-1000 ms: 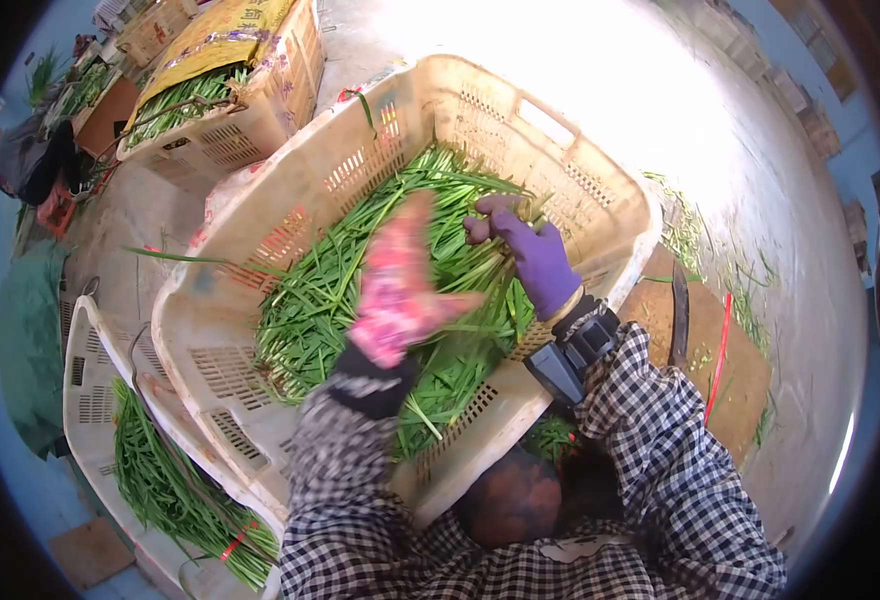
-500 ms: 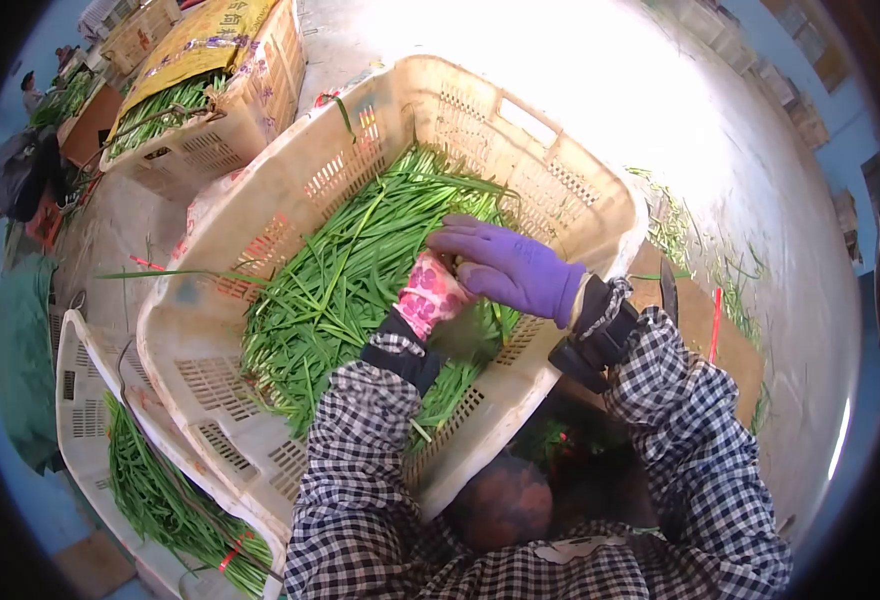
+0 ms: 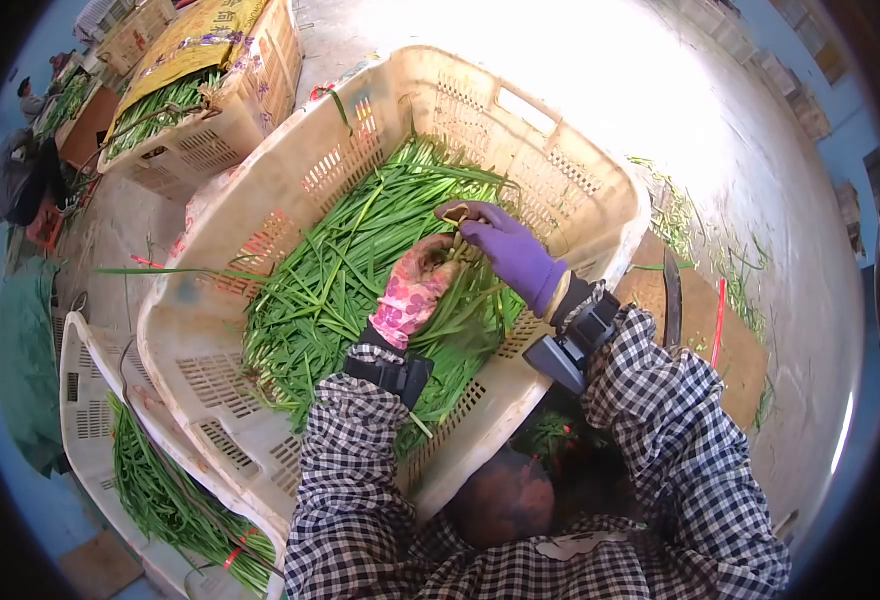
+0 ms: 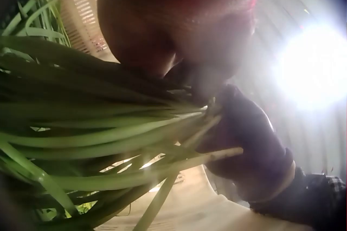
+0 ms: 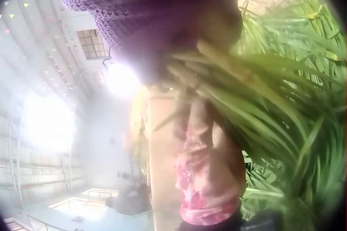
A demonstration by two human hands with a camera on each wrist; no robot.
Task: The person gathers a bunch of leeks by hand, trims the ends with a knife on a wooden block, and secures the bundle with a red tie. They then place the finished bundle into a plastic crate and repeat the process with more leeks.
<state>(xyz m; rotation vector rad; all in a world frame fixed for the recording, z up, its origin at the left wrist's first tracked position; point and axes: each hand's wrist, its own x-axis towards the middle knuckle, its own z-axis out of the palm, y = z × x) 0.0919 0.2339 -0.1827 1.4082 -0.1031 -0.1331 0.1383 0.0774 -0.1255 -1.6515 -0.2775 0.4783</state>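
Observation:
My left hand (image 3: 412,292), in a pink flowered glove, grips a bunch of garlic chives (image 4: 103,139) near its pale stalk ends. My right hand (image 3: 512,258), in a purple glove, pinches at those same ends, right beside the left fingers. The bunch's green leaves hang down over the heap of loose chives (image 3: 350,270) in a large cream plastic crate (image 3: 185,345). From the right wrist view, the purple glove (image 5: 146,30) is above the stalk ends and the pink glove (image 5: 203,182) below them. Fingertips of both hands are partly hidden by the stalks.
A second crate (image 3: 78,375) at lower left holds chives tied with a red band (image 3: 240,548). Behind stands a crate with a yellow cover (image 3: 195,50). To the right lie a brown board (image 3: 740,370), a dark blade (image 3: 672,300) and scattered trimmings (image 3: 675,210).
The left hand came from over the heap to meet the right hand. The right hand was laid flat over the stalk ends; now its fingers are bent at them, slightly further left.

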